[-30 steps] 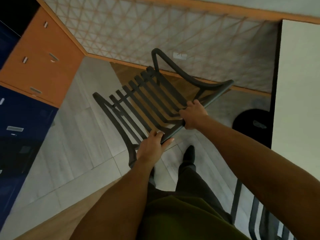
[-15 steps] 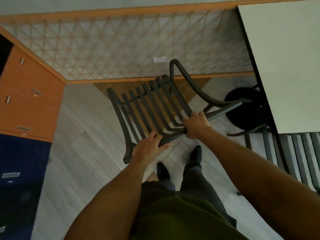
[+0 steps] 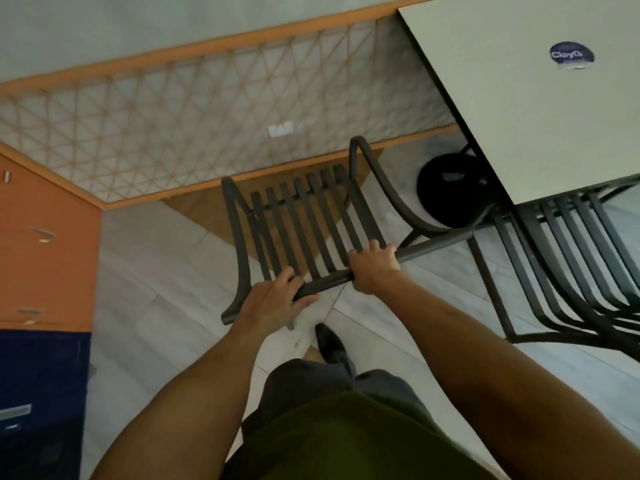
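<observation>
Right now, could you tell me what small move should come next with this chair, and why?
Probably swing the chair right toward the table: the left hand and right hand both grip its top rail, and it is not yet tucked under.

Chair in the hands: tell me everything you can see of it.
The chair is dark and metal-looking, with parallel flat slats and a curved tube arm on each side. It is tipped, slats running away from the person above the grey floor, near the corner of the table. The left hand and right hand both grip its round top rail. Whether it stands on the floor cannot be told.
</observation>
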A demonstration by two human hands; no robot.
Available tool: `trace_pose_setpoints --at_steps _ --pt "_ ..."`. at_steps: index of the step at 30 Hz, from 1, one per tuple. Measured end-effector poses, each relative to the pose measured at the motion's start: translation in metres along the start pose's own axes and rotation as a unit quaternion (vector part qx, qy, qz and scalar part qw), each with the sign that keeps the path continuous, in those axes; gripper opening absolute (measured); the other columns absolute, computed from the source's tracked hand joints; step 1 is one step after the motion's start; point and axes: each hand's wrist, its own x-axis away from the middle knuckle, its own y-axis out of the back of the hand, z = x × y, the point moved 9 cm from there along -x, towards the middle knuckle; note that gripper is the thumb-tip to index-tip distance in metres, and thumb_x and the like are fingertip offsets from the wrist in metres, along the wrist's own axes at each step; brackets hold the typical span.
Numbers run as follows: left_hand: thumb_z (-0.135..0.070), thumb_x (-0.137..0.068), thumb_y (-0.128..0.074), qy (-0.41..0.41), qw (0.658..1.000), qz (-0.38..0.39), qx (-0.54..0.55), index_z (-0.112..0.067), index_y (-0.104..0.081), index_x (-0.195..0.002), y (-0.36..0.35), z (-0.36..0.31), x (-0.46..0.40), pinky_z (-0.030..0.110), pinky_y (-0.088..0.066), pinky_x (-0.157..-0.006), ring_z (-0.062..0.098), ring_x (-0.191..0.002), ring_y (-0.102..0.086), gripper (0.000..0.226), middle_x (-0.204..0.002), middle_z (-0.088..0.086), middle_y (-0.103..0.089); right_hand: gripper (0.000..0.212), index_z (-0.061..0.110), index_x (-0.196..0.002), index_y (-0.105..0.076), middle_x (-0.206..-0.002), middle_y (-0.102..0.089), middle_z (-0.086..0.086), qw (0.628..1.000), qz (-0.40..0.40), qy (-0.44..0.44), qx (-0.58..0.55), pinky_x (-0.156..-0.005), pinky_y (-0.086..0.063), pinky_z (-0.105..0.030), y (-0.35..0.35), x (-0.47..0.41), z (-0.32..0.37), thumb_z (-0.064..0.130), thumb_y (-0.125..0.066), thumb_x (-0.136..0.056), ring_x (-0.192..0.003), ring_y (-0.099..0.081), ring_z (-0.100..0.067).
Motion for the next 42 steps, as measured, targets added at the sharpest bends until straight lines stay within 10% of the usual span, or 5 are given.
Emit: trace_pose_setpoints --at_steps 17,27,42 --pt "-0.054 -0.092 -0.064 0.063 0.995 0.05 0.065 -0.014 -0.065 -0.118 -0.014 0.01 0.142 0.041 -0.051 -0.081 0.02 -0.083 -0.054 0.048 -0.108 0.002 -0.046 0.033 0.023 -0.119 -0.05 -0.122 -0.055 -0.006 0.981 -0.063 0.044 -0.176 -0.101 -0.038 -0.049 -0.065 0.129 0.081 0.03 -0.063 -0.09 -0.12 -0.043 -0.03" --pt "-0.054 -0.102 -0.041 0.211 0.975 0.068 -0.031 -0.029 -0.039 -0.145 -0.023 0.048 0.205 0.079 -0.018 -0.108 0.039 -0.148 -0.019 0.05 -0.152 0.009 -0.04 0.08 0.024 -0.136 -0.046 -0.135 -0.055 -0.011 0.989 0.003 -0.067 -0.134 -0.107 -0.035 -0.052 -0.097 0.143 0.074 0.081 -0.045 -0.08 -0.127 -0.045 -0.035" --pt "-0.059 -0.103 -0.022 0.096 0.977 0.149 -0.12 -0.03 -0.027 -0.145 0.014 0.164 0.167 0.081 -0.024 -0.102 0.04 -0.142 -0.02 0.05 -0.149 0.01 -0.034 0.082 0.019 -0.123 -0.054 -0.127 -0.059 -0.011 0.971 -0.004 -0.165 -0.174 -0.099 -0.037 -0.052 -0.084 0.113 0.163 0.086 -0.037 -0.078 -0.124 -0.044 -0.034"
